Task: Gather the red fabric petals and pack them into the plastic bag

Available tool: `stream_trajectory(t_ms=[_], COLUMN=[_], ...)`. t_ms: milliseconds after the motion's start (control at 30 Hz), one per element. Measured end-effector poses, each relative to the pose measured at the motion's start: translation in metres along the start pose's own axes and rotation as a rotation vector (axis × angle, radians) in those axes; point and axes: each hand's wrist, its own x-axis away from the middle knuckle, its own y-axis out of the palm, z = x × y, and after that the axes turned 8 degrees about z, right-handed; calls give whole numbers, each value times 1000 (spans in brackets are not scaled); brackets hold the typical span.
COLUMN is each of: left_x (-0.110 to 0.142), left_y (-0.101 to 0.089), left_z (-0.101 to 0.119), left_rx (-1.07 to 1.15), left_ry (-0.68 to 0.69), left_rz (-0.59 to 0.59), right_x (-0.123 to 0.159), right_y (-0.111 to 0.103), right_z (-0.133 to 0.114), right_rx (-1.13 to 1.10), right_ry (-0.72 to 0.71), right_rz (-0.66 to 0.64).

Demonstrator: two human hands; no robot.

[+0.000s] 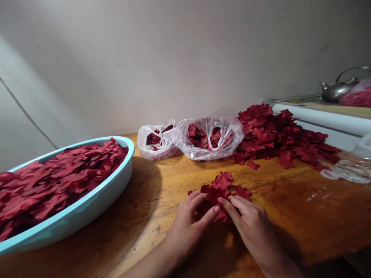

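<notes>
Together, left hand (193, 216) and right hand (251, 220) grasp red fabric petals (217, 193) between fingertips, low over wooden table (145, 216). Table scuffed, shiny at right. Outward: blue basin (98, 200) heaped with petals at left; two clear plastic bags (159, 152) (207, 152) behind hands, side by side; loose red pile (269, 135) right of them. Plain pale wall (174, 61) behind; metal kettle (337, 92) far right, on raised surface.

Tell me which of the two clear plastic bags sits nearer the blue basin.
The smaller, left-hand bag sits nearer the blue basin; the larger bag is to its right, beside the loose pile of red petals.
</notes>
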Motion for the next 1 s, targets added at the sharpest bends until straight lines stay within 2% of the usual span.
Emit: stream_trajectory(t_ms=[167, 300, 400, 500, 600, 667, 733, 800, 900, 1000], left_x=[-3, -5, -6, -7, -6, -5, -4, -4, -9, -15], left_y=[1, 2, 4, 5, 5, 5, 4, 2, -6, -18], left_z=[-4, -9, -13, -15, -13, -10, -8, -7, -5, -2], left_rx=[8, 103, 149, 244, 309, 308, 315, 307, 78, -363], left_ry=[-42, -128, -153, -161, -134, -93, -69, -77, -38, 137], left_rz=[19, 14, 29, 23, -49, -90, -116, -131, -163, -180], right_x=[-3, -5, -7, -9, -10, -10, -10, -10, -13, -15], right_y=[1, 1, -2, -5, -7, -8, -8, -8, -7, -7], right_z=[4, 8, 3, -8, -15, -15, -10, -3, 7, 12], right_rx=[-80, -261, -407, -550, -639, -622, -616, -633, -638, -639], right_ry=[66, 233, 361, 415, 460, 417, 394, 471, 614, 587], right_rz=[19, -101, -145, -228, -289, -251, -143, -14, 101, 96])
